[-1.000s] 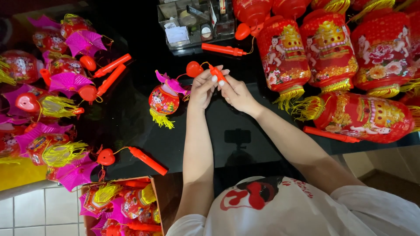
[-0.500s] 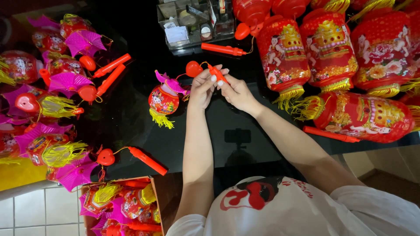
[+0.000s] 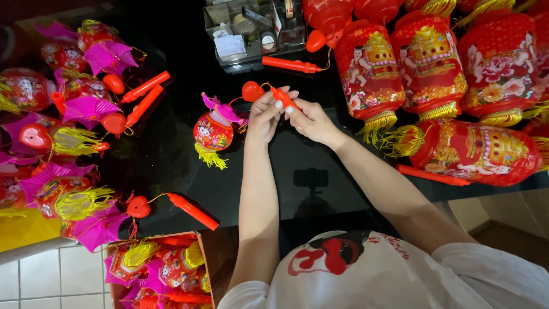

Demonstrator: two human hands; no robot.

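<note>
We hold a short red handle stick (image 3: 284,98) above the middle of the black tabletop (image 3: 171,154), between both hands. Our left hand (image 3: 264,116) has its fingers closed on the stick's lower end, and our right hand (image 3: 309,121) has its fingers pinched together on its upper side. A thin wire runs from the stick past a small red heart-shaped piece (image 3: 251,91) down to a little round red lantern (image 3: 213,132) with pink fan wings and a yellow tassel, which lies on the tabletop just left of our left hand. To the right lie large red cylinder lanterns (image 3: 429,63) with gold fringes. At the top stands a clear organiser box (image 3: 251,28). To the left lie more small lanterns (image 3: 74,103) and loose red sticks (image 3: 146,97), and a cardboard box (image 3: 160,269) of lanterns sits below.
</note>
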